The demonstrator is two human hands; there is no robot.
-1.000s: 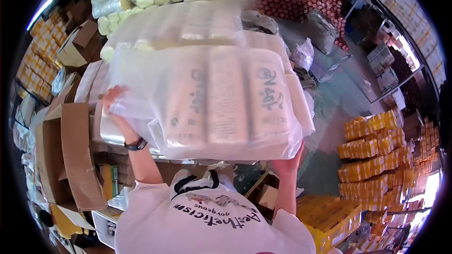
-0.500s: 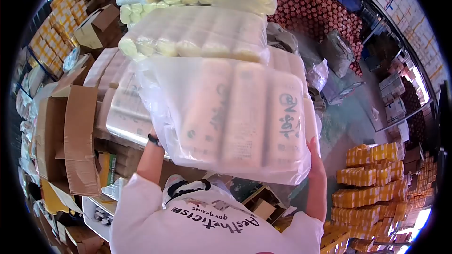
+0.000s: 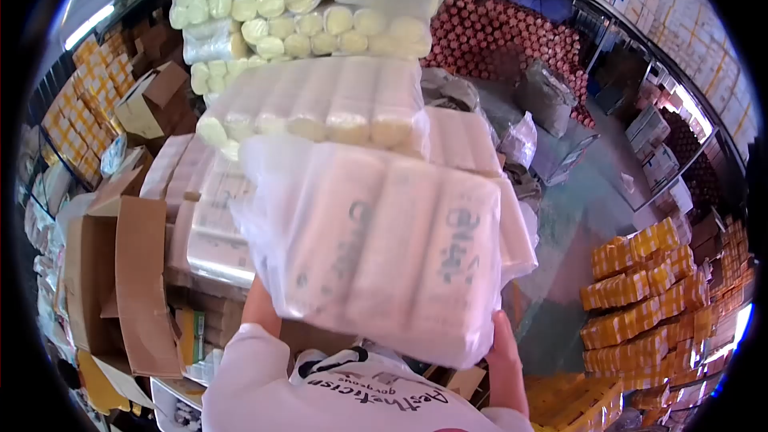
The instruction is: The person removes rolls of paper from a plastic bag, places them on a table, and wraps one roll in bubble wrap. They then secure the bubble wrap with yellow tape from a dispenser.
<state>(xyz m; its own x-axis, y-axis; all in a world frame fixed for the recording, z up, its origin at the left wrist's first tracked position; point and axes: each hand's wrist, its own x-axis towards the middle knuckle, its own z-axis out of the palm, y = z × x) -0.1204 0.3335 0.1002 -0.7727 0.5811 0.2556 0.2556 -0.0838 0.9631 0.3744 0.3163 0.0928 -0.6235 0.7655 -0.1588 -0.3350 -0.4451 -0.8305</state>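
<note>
A bulky clear-plastic bag of pale pink rolls (image 3: 392, 248), with dark green printing on them, is held up in front of my chest, tilted slightly. My left hand (image 3: 260, 308) reaches behind its lower left side; the fingers are hidden by the plastic. Against the lower right edge is my right hand (image 3: 502, 338), pressed to the side with its fingertips partly covered. Just beyond the bag lie a similar wrapped pack of pale rolls (image 3: 320, 100) and more pink wrapped packs (image 3: 216, 228).
An open cardboard box (image 3: 148, 288) stands on the left. Yellow-taped parcels (image 3: 640, 288) are piled at right, beside the greenish floor (image 3: 560, 232). Bagged yellowish rolls (image 3: 280, 28) are stacked at the back. A red patterned heap (image 3: 504, 40) lies farther behind.
The bag of pink rolls has come lower and closer to my body, tilting down to the right, with both hands moving along. My view has shifted, showing more of the stack behind.
</note>
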